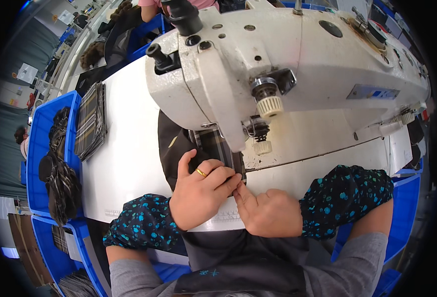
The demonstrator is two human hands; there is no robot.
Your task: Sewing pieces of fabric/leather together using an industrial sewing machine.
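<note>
A dark fabric piece (171, 141) lies under the head of a white sewing machine (218, 79). Set into it are a plaid panel (213, 146) and a zipper (234, 159) with visible teeth. My left hand (198, 195), with a gold ring on one finger, rests over the fabric; its thumb and forefinger come together at the right edge, while another finger stretches forward. My right hand (273, 213) pinches the same edge, its fingertips touching the left ones. The machine head hides the needle and presser foot.
Left on the white table (124, 143) is a stack of plaid pieces (91, 121). Beside it, a blue bin (38, 163) holds dark bundled cloth (60, 183); another blue bin (45, 247) stands nearer. Tension knobs (269, 105) jut from the machine. A person in pink (198, 5) sits beyond.
</note>
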